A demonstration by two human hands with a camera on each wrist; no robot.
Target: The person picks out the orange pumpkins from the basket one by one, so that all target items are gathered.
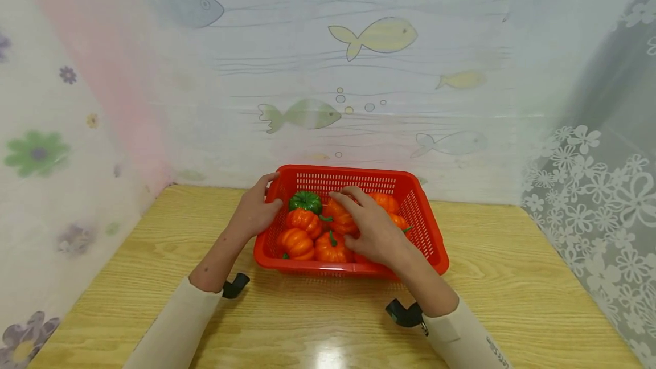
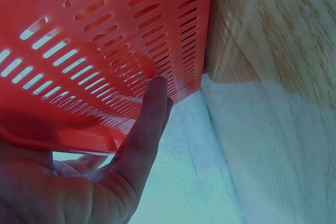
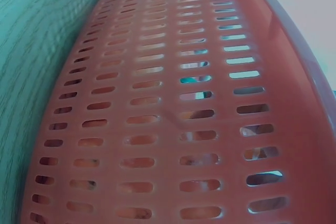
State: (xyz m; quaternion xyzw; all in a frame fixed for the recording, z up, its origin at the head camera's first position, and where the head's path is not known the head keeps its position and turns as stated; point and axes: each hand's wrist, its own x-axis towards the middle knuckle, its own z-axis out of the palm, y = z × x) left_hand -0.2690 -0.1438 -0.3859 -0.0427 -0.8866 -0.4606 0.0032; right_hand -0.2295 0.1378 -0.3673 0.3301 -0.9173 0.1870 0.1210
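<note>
A red plastic basket (image 1: pixel 353 267) with slotted walls holds several small, glossy, ribbed orange pumpkins (image 1: pixel 297 244) with green stems and one dark green pumpkin (image 1: pixel 305 201). My left hand (image 1: pixel 254 209) holds the basket's left rim, thumb at the top edge. In the left wrist view, a finger (image 2: pixel 152 103) lies along the outer wall. My right hand (image 1: pixel 376 229) is over the middle of the basket, its fingers spread and loosely bent above an orange pumpkin (image 1: pixel 340 218). The right wrist view shows the basket's slotted outer wall (image 3: pixel 173 124), which mostly hides that hand.
The basket stands on a wood-grain table (image 1: pixel 492 278), close to a back wall covering (image 1: pixel 379 90) printed with fish. A flower-patterned covering (image 1: pixel 594 198) borders the right side. Black wrist mounts (image 1: pixel 405 313) stick out from the sleeves in front of the basket.
</note>
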